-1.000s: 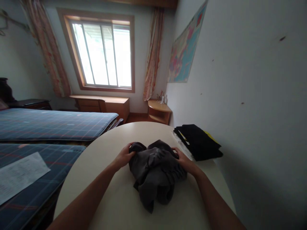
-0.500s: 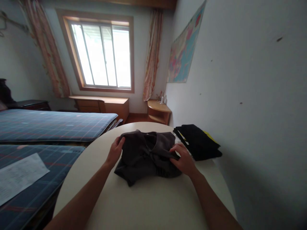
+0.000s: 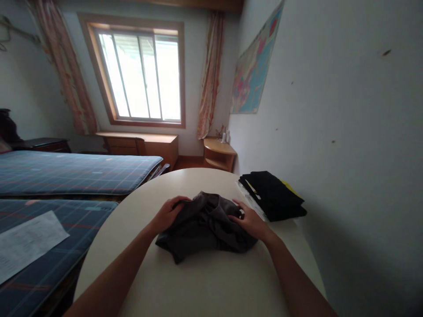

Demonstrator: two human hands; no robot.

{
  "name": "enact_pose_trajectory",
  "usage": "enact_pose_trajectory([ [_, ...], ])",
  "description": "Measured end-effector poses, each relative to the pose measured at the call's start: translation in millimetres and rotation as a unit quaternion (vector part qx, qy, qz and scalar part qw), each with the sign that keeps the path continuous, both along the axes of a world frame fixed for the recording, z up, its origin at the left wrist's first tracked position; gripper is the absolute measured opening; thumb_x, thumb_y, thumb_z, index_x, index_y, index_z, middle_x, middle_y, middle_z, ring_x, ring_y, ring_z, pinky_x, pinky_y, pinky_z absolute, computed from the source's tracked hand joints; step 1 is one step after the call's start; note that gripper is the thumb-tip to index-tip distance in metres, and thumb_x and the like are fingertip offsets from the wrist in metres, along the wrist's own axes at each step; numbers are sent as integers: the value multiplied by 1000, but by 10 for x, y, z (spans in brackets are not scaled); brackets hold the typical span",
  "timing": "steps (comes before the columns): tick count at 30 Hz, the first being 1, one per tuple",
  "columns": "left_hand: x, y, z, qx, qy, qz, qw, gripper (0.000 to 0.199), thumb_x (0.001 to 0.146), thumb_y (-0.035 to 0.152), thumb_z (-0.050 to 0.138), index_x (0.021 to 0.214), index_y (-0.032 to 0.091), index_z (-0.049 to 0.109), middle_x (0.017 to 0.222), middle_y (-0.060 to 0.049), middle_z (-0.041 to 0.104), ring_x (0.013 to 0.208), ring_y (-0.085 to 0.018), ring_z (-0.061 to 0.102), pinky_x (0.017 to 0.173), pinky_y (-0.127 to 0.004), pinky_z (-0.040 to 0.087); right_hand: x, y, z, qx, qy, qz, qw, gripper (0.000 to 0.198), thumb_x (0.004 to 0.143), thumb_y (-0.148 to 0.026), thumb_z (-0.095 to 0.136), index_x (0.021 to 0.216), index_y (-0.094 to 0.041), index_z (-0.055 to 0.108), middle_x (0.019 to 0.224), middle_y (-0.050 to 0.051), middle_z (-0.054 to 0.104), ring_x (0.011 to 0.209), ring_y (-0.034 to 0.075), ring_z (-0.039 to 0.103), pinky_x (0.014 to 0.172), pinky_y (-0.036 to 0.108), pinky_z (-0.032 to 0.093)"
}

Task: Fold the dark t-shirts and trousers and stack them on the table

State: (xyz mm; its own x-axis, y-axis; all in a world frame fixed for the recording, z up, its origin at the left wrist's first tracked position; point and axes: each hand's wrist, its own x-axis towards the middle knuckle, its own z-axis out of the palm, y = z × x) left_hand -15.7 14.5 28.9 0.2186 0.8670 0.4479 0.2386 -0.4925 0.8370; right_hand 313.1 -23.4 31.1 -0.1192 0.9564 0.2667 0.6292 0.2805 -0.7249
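A dark grey garment lies bunched and loosely creased on the round table; its exact kind is hard to make out. At its upper left edge, my left hand has closed its fingers over the cloth. My right hand is on the garment's right side, with cloth between its curved thumb and fingers. A small gap shows inside that hand's curl. Some of the left fingertips are hidden by fabric.
A stack of folded black clothes with a yellow piece sits at the table's right edge by the wall. The cream round table stands beside mattresses. A printed paper lies on the nearer mattress.
The garment's far edge has been drawn toward me and its folds are more bunched. My left hand has moved right and inward; my right hand has shifted slightly.
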Motion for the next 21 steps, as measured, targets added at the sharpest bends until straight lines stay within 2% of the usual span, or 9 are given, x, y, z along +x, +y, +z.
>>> enact_pose_trajectory([
  [2,-65,34,41,9,-23,62,998,29,81,40,59,98,20,72,100,-6,73,100,-26,65,99,-40,47,31,-13,40,-20,-12,41,999,39,76,-53,69,98,-21,71,91,6,74,82,25,68,77,37,53],
  [4,-170,96,69,34,-70,194,978,31,81,41,57,98,19,71,100,-7,72,100,-26,64,100,-41,46,57,1,62,-15,11,32,999,34,78,-54,66,86,-21,69,84,5,73,81,25,67,74,37,53],
  [6,-280,170,67,28,-117,301,946,39,81,44,58,108,17,66,106,-9,70,98,-26,64,97,-43,47,73,46,52,11,88,-37,995,37,79,-55,64,93,-20,65,86,6,72,78,25,67,71,37,54],
  [8,-350,236,27,-4,-136,340,930,54,78,45,63,122,16,58,117,-12,65,98,-27,64,92,-44,51,74,107,18,41,193,-100,975,46,80,-57,61,108,-20,59,97,9,72,78,24,68,69,38,55],
  [10,-360,276,-41,-15,-98,341,935,66,74,43,67,132,16,50,130,-16,56,105,-28,62,92,-44,51,64,154,-23,76,262,-106,956,54,83,-56,57,124,-21,49,118,13,67,88,25,69,76,40,57],
  [12,-322,278,-113,2,3,336,942,67,72,38,68,133,15,50,139,-18,46,121,-32,54,103,-45,44,56,168,-55,106,256,-68,959,57,85,-53,56,131,-23,44,135,15,57,108,25,65,90,42,54],
  [16,-235,151,-153,-26,229,302,925,77,74,45,68,139,13,45,146,-22,37,137,-39,38,112,-50,32,84,116,-106,93,70,-45,992,59,84,-51,60,134,-22,47,141,13,53,129,26,51,111,45,38],
  [19,-234,-1,-77,-95,312,256,910,100,73,60,66,151,14,24,145,-24,41,131,-42,46,105,-52,38,133,75,-161,40,-47,-66,996,74,79,-55,65,142,-21,44,147,13,48,136,30,44,116,47,30],
  [21,-252,-78,-31,-119,332,189,916,113,68,66,69,154,16,15,142,-23,47,128,-40,50,102,-49,41,153,61,-192,6,-72,-75,995,86,77,-57,67,148,-20,37,149,15,45,137,32,42,115,48,31],
])
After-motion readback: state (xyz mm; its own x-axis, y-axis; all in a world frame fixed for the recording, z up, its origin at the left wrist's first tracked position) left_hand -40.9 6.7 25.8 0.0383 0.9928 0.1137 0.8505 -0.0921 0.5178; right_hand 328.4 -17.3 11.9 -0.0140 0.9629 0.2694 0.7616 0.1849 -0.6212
